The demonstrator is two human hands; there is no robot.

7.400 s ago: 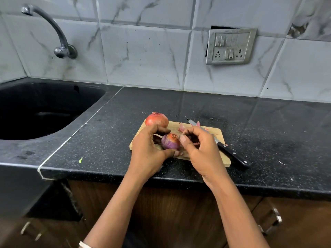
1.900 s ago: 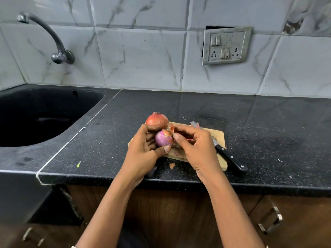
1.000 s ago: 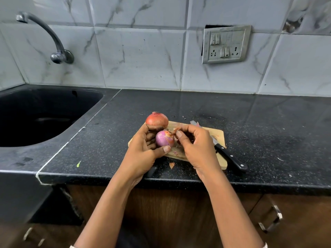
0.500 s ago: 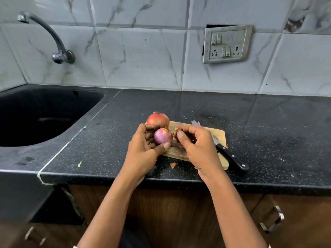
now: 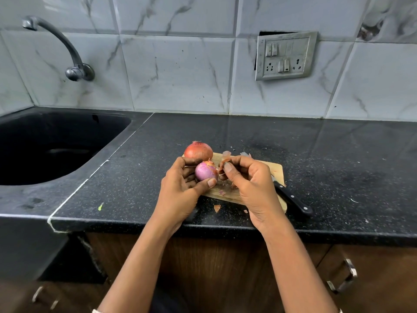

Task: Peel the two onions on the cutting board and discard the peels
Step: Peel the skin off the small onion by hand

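Right now we hold the purple onion (image 5: 205, 171) in our left hand (image 5: 180, 188), lifted just above the near part of the cutting board (image 5: 276, 170), so that what we strip off should drop onto the wood rather than the bench (image 5: 158, 166). The left fingers (image 5: 189, 162) curl round the back of the bulb and the thumb presses under its front, a grip that should keep the slick, almost bare surface from turning while we pull. Our right hand (image 5: 250, 184) sits just beside it, thumb and forefinger pinched together on a thin strip of peel (image 5: 222, 164) that seems to hang from near the onion's top; that last papery patch looks like all that is left on this one. The second onion (image 5: 198, 151) rests on the far left corner of the board, just behind our left knuckles, in its full reddish skin, and we judge it is parked there to wait its turn. The knife (image 5: 293, 201) lies along the board's right side with its black handle out over the bench, blade mostly hidden behind our right hand, set aside because this step needs only fingernails. Loose scraps (image 5: 217, 208) lie on the board and on the bench in front of it, and these must be gathered before discarding. No bin shows; only the sink (image 5: 56, 150) at left.
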